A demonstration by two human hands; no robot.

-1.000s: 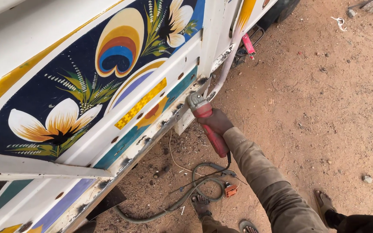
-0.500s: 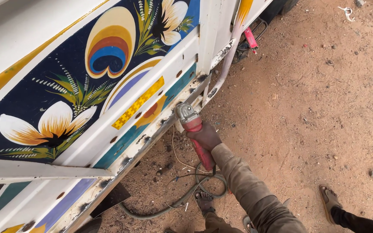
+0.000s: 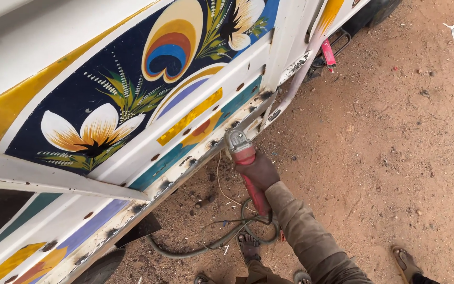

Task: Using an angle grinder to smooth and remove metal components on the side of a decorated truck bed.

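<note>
Fingers of the right hand (image 3: 259, 171) wrapped tight around a red angle grinder (image 3: 246, 167), its grey head pressed to the rusty, chipped lower rail (image 3: 185, 165) of a flower-painted truck panel (image 3: 132, 100). Dark cable (image 3: 206, 243) loops over gritty reddish dirt (image 3: 395, 147).

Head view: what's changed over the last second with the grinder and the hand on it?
The red angle grinder, gripped in the right hand, slid left along the lower edge of the painted truck panel. Grip unchanged; the cable still lies looped on the dirt. Left hand out of view.
</note>
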